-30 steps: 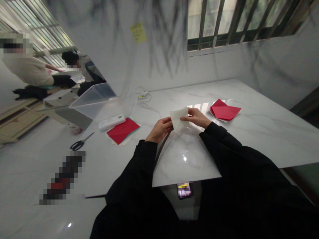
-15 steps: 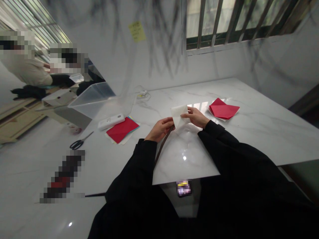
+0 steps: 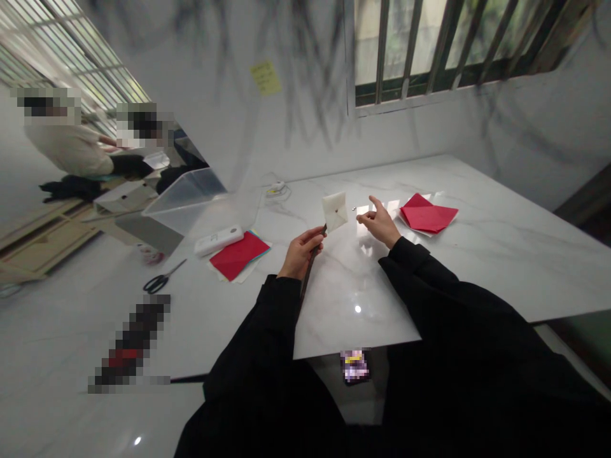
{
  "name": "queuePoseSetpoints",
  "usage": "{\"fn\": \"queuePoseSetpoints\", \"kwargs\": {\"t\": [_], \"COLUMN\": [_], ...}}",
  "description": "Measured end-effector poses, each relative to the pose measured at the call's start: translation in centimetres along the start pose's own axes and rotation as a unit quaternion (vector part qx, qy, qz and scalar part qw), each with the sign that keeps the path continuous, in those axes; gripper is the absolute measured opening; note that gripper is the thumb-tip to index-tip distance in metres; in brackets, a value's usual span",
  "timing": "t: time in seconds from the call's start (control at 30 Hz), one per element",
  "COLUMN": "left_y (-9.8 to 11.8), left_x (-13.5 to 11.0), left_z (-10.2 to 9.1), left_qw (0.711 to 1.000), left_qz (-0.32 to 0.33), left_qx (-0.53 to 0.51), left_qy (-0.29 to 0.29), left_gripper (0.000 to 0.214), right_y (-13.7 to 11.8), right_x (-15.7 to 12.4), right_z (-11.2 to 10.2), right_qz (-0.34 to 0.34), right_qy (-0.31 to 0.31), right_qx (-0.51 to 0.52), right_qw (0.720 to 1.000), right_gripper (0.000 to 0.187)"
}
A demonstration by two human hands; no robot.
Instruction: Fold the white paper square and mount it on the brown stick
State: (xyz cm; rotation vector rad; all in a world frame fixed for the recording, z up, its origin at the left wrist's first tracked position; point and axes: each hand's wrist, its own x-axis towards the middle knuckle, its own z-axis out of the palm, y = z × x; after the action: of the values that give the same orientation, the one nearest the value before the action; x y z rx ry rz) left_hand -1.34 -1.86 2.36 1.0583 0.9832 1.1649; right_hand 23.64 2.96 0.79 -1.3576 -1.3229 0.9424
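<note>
My left hand is closed around a long thin dark brown strip that slants down toward the table's front edge. At its upper end stands a small white folded paper, with fold creases and a dark spot near its middle. Whether my fingers also touch the paper, I cannot tell. To the right of it, my right hand is apart from the paper, one finger raised and the others partly bent, with nothing visible in it. A tiny shiny object shows on the table between paper and hand.
Red folded paper lies to the right. On the left are red sheets, a white oblong device, black scissors and a clear plastic bin. A phone shows below the table edge. Two people sit farther back.
My right hand has let go of the white paper and moved right, its fingers opening. The paper now stands at the strip's end by my left hand. The view has shifted slightly.
</note>
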Motion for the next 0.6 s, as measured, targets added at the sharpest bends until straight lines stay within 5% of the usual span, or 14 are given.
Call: {"fn": "queuePoseSetpoints", "kwargs": {"t": [0.07,0.13,0.2,0.5,0.6], "left_y": [-0.1,-0.1,-0.1,-0.4,-0.4], "left_x": [0.1,0.1,0.2,0.6,0.5], "left_z": [0.0,0.0,-0.1,-0.3,-0.3], "left_qw": [1.000,1.000,1.000,0.999,1.000], "left_qz": [0.005,0.009,0.010,-0.002,-0.002], "left_qx": [-0.008,-0.015,-0.020,-0.033,-0.029], "left_qy": [-0.003,0.002,0.013,0.017,0.009], "left_gripper": [0.050,0.051,0.052,0.053,0.052], "right_y": [-0.6,-1.2,-1.6,-0.6,0.1], "right_x": [-0.9,-1.8,-2.6,-1.7,-1.2], "right_z": [0.4,0.8,1.2,1.5,1.6], "right_qz": [0.009,0.011,-0.005,0.020,0.057], "right_qy": [-0.161,-0.361,-0.455,-0.243,-0.146], "right_qx": [-0.028,-0.065,-0.086,-0.104,-0.077], "right_qw": [0.987,0.930,0.886,0.964,0.985], "right_gripper": [0.067,0.050,0.039,0.027,0.044]}}
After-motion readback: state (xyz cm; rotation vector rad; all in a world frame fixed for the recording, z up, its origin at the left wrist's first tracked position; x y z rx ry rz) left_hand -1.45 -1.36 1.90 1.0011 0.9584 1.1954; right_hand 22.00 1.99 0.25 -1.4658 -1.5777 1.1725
